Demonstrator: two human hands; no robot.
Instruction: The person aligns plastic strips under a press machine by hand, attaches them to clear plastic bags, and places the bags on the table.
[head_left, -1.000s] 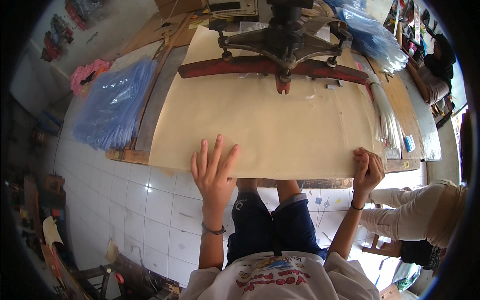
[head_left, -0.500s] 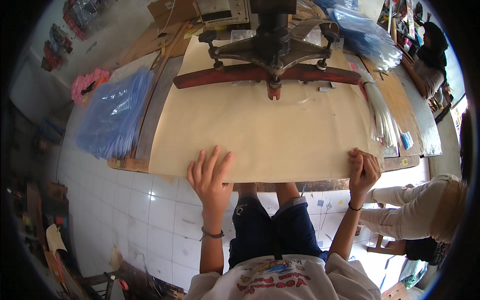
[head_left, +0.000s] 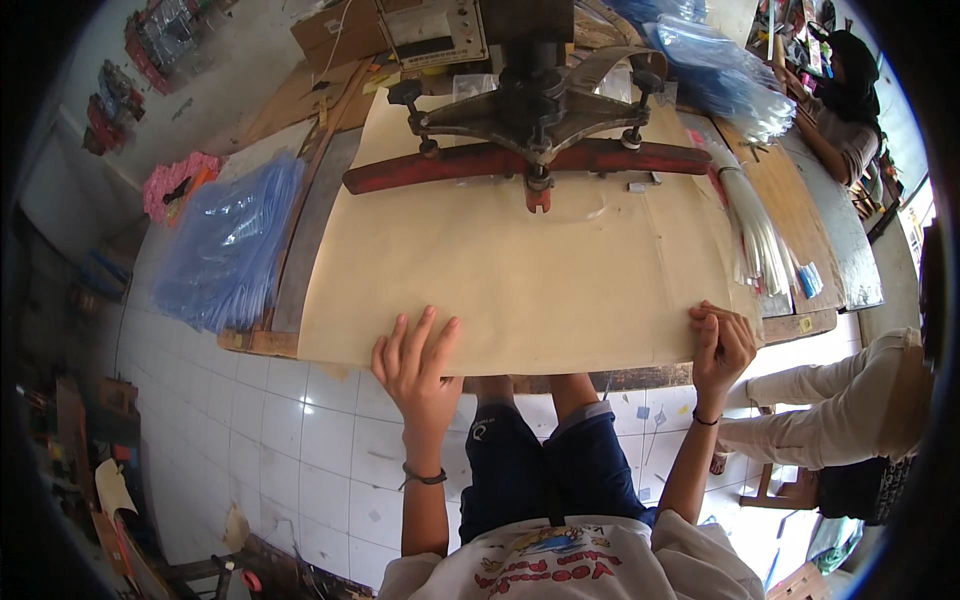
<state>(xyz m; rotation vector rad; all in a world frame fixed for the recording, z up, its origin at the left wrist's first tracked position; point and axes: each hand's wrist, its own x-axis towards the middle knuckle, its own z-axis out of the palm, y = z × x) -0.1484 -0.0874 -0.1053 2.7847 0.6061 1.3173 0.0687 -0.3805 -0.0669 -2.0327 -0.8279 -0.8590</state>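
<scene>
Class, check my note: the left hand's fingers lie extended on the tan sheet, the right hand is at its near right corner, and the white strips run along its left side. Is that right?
No: the white strips lie along the right side of the tan sheet, as the head view shows. The left hand and right hand are as described.

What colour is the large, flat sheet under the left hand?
The large, flat sheet is pale tan, shown best in the head view.
</scene>
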